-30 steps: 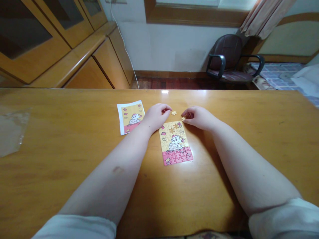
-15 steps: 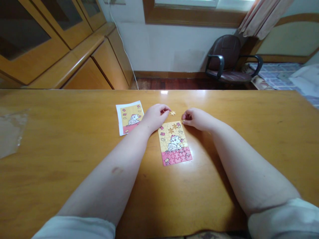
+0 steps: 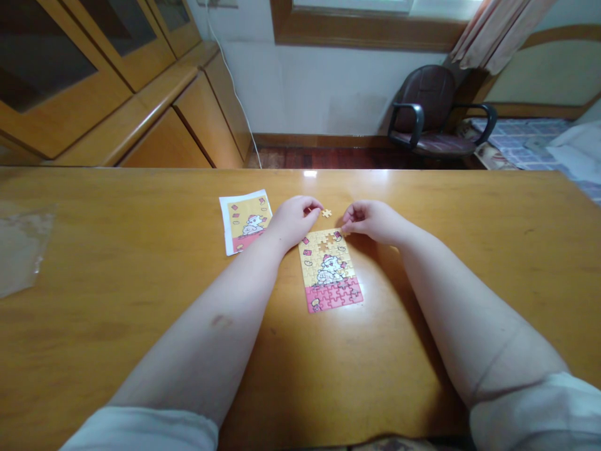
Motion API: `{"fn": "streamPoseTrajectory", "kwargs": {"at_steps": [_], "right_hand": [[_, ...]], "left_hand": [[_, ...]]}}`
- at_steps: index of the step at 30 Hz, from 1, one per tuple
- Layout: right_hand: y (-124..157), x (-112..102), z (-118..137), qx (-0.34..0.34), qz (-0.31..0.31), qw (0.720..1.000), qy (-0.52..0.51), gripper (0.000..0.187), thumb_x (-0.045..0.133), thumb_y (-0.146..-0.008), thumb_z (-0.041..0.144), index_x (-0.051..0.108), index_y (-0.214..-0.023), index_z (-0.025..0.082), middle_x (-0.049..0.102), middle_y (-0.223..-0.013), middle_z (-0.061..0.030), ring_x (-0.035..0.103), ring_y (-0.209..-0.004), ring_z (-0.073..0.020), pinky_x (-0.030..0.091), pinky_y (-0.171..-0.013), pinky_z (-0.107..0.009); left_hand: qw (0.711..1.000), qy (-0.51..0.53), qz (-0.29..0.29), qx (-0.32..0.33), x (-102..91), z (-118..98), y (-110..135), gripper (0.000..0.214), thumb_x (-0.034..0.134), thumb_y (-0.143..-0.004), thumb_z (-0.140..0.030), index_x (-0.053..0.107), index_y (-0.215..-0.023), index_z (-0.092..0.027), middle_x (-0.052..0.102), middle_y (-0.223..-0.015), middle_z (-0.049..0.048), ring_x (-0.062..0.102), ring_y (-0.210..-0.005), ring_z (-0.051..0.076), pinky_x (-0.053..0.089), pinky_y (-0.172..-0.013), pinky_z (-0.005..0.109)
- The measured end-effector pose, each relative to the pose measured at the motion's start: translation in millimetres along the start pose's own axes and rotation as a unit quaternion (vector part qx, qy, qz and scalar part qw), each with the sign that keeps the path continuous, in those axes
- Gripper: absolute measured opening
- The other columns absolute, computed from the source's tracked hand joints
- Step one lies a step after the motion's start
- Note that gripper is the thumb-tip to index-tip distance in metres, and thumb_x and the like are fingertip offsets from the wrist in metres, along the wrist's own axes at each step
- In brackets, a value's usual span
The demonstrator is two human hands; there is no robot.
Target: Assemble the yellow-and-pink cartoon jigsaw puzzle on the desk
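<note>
A jigsaw puzzle (image 3: 328, 270) with a white cartoon animal on a yellow and pink ground lies flat on the table, with gaps near its top. My left hand (image 3: 297, 219) rests by its upper left corner, fingers curled towards the thumb; whatever they hold is hidden. Just beyond those fingertips lies a loose yellow puzzle piece (image 3: 326, 213). At the upper right corner my right hand (image 3: 369, 219) is in a pinch, with a small yellow puzzle piece (image 3: 346, 233) at the thumb tip. Left of the puzzle is a printed reference picture (image 3: 246, 216), partly covered by my left hand and forearm.
A clear plastic bag (image 3: 23, 250) lies at the left of the wooden table (image 3: 141, 213). Beyond the table's far edge stand a wooden cabinet (image 3: 159, 125) and an office chair (image 3: 429, 113). Part of a bed (image 3: 526, 141) shows at the far right.
My right hand has shifted slightly, its thumb tip now closer to the puzzle's upper right corner and the fingers a little higher. My left hand stays in place.
</note>
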State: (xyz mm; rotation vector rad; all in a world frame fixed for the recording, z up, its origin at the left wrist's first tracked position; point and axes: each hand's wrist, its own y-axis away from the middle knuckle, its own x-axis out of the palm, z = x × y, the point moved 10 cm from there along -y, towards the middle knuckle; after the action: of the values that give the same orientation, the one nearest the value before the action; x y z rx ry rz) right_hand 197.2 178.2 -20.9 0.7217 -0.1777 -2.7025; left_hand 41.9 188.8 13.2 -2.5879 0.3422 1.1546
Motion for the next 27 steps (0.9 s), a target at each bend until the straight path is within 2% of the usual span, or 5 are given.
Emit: {"fn": "streamPoseTrajectory", "kwargs": {"at_steps": [3,6,12,17,27], "right_hand": [[2,11,4,0.004,0.031,0.999,-0.039,0.016,0.077,-0.068,0.018,0.062,-0.073,0.018,0.066,-0.072,-0.0008,0.060,-0.067,-0.0133,0.049,-0.068,-0.029],[1,16,8,-0.003,0.035,0.999,-0.024,0.014,0.076,-0.069,0.019,0.062,-0.073,0.018,0.064,-0.070,-0.0002,0.058,-0.065,-0.0129,0.049,-0.067,-0.029],[2,3,10,-0.013,-0.012,0.998,0.067,0.018,0.076,-0.068,0.023,0.068,-0.082,0.018,0.068,-0.078,-0.0023,0.057,-0.065,-0.0136,0.047,-0.066,-0.030],[6,9,8,-0.018,0.046,0.993,0.104,0.017,0.076,-0.069,0.030,0.071,-0.080,0.018,0.068,-0.075,-0.0021,0.058,-0.066,-0.0142,0.047,-0.065,-0.029],[6,10,7,-0.010,0.045,0.988,0.147,0.010,0.072,-0.070,0.024,0.073,-0.079,0.019,0.071,-0.075,-0.0023,0.062,-0.068,-0.0159,0.048,-0.067,-0.029]], "left_hand": [[1.000,-0.001,-0.002,0.003,-0.2,-1,0,0.018,0.054,-0.089,-0.023,0.071,-0.095,-0.019,0.071,-0.094,0.0040,0.061,-0.085,0.017,0.049,-0.084,0.032],[1.000,-0.001,0.000,0.001,0.3,-1,-1,0.018,0.054,-0.089,-0.023,0.071,-0.094,-0.019,0.071,-0.093,0.0040,0.061,-0.085,0.017,0.049,-0.085,0.032],[1.000,0.000,-0.001,0.004,0.8,0,-1,0.017,0.055,-0.089,-0.023,0.071,-0.094,-0.020,0.071,-0.093,0.0035,0.061,-0.084,0.017,0.049,-0.084,0.032],[1.000,0.000,0.003,-0.001,0.1,0,-1,0.017,0.055,-0.089,-0.022,0.071,-0.094,-0.019,0.070,-0.093,0.0038,0.061,-0.084,0.017,0.049,-0.083,0.031],[1.000,0.009,0.002,-0.003,0.2,0,0,0.017,0.054,-0.088,-0.023,0.071,-0.093,-0.020,0.070,-0.092,0.0036,0.061,-0.084,0.017,0.049,-0.084,0.032]]}}
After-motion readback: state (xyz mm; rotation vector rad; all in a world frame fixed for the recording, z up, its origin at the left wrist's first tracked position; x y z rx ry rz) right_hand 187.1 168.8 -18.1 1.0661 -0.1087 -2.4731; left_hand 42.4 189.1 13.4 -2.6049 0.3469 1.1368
